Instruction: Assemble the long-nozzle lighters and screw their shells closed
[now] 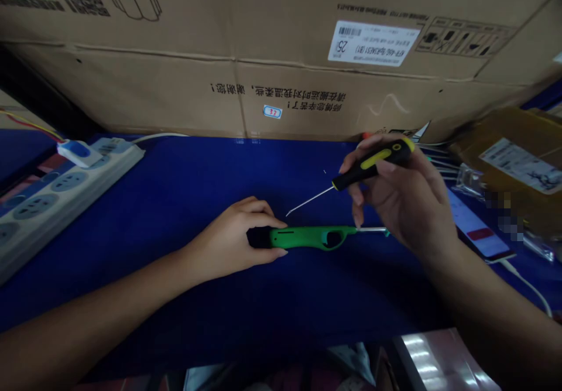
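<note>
A green long-nosed lighter (302, 237) lies on the blue tabletop (281, 309), its metal tube pointing right. My left hand (246, 233) grips the lighter's left end between thumb and fingers. Above the table, my right hand (404, 198) holds a screwdriver (373, 165) with a black and yellow handle. The screwdriver's thin shaft slants down to the left, and its tip hangs just above the lighter's left part; whether they touch I cannot tell. One finger of my right hand reaches down beside the lighter's tube.
A large cardboard box (175, 86) walls off the back. At left lies a white power strip (65, 186) with a plug in it. On the right are a phone (478, 224) on a white cable, a brown taped package (518, 157) and clear plastic bags.
</note>
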A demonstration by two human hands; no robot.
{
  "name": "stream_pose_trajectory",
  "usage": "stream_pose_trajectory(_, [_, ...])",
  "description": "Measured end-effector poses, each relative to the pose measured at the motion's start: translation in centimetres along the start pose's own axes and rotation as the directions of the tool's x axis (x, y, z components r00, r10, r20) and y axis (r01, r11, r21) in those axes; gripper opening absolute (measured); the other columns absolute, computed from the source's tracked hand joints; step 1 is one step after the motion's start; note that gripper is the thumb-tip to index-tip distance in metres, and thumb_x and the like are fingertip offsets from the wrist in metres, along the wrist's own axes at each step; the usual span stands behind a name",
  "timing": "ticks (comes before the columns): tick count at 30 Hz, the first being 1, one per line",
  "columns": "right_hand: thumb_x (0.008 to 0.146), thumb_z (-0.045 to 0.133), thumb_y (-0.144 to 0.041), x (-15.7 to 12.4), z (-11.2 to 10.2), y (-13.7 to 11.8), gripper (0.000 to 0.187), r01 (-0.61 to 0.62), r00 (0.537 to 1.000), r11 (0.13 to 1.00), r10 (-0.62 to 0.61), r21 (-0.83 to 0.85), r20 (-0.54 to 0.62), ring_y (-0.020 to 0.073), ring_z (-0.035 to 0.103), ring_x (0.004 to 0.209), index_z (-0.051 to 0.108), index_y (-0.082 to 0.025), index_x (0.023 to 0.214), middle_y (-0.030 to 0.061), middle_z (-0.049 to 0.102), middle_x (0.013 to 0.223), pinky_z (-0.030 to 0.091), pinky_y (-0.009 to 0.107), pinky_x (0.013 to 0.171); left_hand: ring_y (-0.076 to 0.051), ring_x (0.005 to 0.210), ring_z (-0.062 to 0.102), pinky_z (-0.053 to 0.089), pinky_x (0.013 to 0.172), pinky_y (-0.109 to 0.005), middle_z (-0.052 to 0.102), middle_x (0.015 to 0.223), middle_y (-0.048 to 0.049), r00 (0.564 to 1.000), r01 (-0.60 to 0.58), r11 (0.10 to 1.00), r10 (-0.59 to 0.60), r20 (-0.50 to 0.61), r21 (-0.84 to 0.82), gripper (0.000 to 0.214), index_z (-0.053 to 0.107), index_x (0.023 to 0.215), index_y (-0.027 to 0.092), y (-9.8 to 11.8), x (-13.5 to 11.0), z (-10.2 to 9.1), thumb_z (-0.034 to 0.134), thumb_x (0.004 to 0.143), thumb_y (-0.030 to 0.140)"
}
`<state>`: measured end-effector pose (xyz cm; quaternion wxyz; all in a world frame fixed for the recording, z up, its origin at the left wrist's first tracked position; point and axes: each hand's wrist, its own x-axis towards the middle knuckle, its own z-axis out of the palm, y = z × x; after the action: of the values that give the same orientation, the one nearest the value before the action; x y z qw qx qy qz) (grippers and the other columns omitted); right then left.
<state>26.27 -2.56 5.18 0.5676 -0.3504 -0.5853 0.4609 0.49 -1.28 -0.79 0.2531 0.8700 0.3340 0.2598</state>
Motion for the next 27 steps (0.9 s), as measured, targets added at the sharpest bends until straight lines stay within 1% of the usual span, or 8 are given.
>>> stream_pose_trajectory(2, [0.091, 0.070, -0.035, -0.6, 0.3, -0.2, 0.020, 0.028, 0.999, 0.999, -0.028, -0.016, 0.043, 0.0117, 0.057, 0.050, 0.061, -0.027, 0.107, 0.0015, 0.069, 0.093, 0.049, 0.024, 0.035, -0.018, 0.086, 0.066, 0.053, 0.082, -0.034, 0.068, 0.092, -0.0020, 1.000, -0.005, 1.000, 0.005, -0.022, -0.012, 0.028, 0.078, 0.106, 0.024, 0.4, 0.0, 0.8, 0.084, 0.078, 0.031])
stream_pose_trajectory(5, [0.097, 0.061, -0.029, -1.6, 0.9, -0.2, 0.013, 0.133, 0.989, 0.987, -0.125, -0.091, 0.084, 0.0102, 0.057, 0.048, 0.061, -0.027, 0.110, 0.0014, 0.068, 0.091, 0.043, 0.022, 0.033, -0.018, 0.086, 0.064, 0.052, 0.084, -0.035, 0.067, 0.091, -0.0018, 0.999, -0.013, 1.000, 0.012, -0.037, -0.014, 0.029, 0.078, 0.106, 0.023, 0.8, -0.1, 1.7, 0.084, 0.079, 0.032])
stream_pose_trajectory(8, [0.096, 0.063, -0.023, -2.1, 1.2, 0.3, 0.019, 0.290, 0.951, 0.945, -0.267, -0.152, 0.157, 0.0143, 0.067, 0.069, 0.061, -0.023, 0.114, 0.0042, 0.068, 0.094, 0.047, 0.022, 0.041, -0.019, 0.087, 0.063, 0.051, 0.087, -0.038, 0.066, 0.092, -0.0022, 1.000, -0.019, 1.000, 0.018, -0.025, -0.020, 0.032, 0.077, 0.108, 0.022, 1.0, -0.1, 2.0, 0.084, 0.080, 0.036])
stream_pose_trajectory(10, [0.094, 0.064, -0.020, -2.1, 1.1, 0.5, 0.021, 0.347, 0.927, 0.922, -0.310, -0.169, 0.210, 0.0157, 0.068, 0.078, 0.061, -0.019, 0.114, 0.0053, 0.068, 0.093, 0.052, 0.024, 0.050, -0.019, 0.089, 0.062, 0.050, 0.088, -0.038, 0.066, 0.093, -0.0027, 1.000, -0.020, 0.999, 0.020, -0.017, -0.033, 0.035, 0.077, 0.109, 0.021, 1.0, -0.1, 2.1, 0.085, 0.079, 0.037])
stream_pose_trajectory(12, [0.094, 0.064, -0.019, -2.0, 1.0, 0.6, 0.020, 0.332, 0.928, 0.925, -0.285, -0.186, 0.241, 0.0146, 0.067, 0.076, 0.060, -0.017, 0.114, 0.0050, 0.068, 0.092, 0.055, 0.026, 0.057, -0.019, 0.089, 0.062, 0.049, 0.087, -0.038, 0.066, 0.094, -0.0031, 1.000, -0.021, 0.999, 0.020, -0.024, -0.041, 0.037, 0.077, 0.109, 0.020, 0.9, -0.1, 2.2, 0.086, 0.078, 0.037])
stream_pose_trajectory(14, [0.094, 0.064, -0.019, -2.0, 1.0, 0.7, 0.019, 0.314, 0.932, 0.931, -0.265, -0.187, 0.245, 0.0141, 0.066, 0.075, 0.059, -0.018, 0.113, 0.0049, 0.067, 0.092, 0.055, 0.026, 0.058, -0.019, 0.089, 0.062, 0.049, 0.087, -0.038, 0.066, 0.094, -0.0030, 0.999, -0.022, 0.999, 0.021, -0.029, -0.041, 0.037, 0.077, 0.109, 0.020, 0.9, -0.1, 2.2, 0.086, 0.077, 0.036])
stream_pose_trajectory(25, [0.095, 0.064, -0.020, -2.1, 1.1, 1.0, 0.019, 0.242, 0.948, 0.950, -0.189, -0.195, 0.255, 0.0134, 0.068, 0.074, 0.059, -0.021, 0.113, 0.0040, 0.067, 0.094, 0.052, 0.023, 0.051, -0.018, 0.087, 0.062, 0.048, 0.083, -0.035, 0.067, 0.091, -0.0022, 0.999, -0.026, 0.999, 0.025, -0.039, -0.039, 0.036, 0.077, 0.108, 0.019, 0.9, -0.2, 2.3, 0.086, 0.078, 0.037])
stream_pose_trajectory(27, [0.094, 0.066, -0.019, -2.1, 1.2, 1.1, 0.024, 0.246, 0.945, 0.946, -0.186, -0.211, 0.268, 0.0136, 0.068, 0.073, 0.060, -0.022, 0.117, 0.0034, 0.067, 0.094, 0.054, 0.022, 0.051, -0.018, 0.087, 0.062, 0.048, 0.082, -0.035, 0.067, 0.092, -0.0021, 0.999, -0.025, 0.999, 0.024, -0.039, -0.037, 0.036, 0.077, 0.108, 0.019, 0.9, -0.1, 2.3, 0.086, 0.077, 0.037])
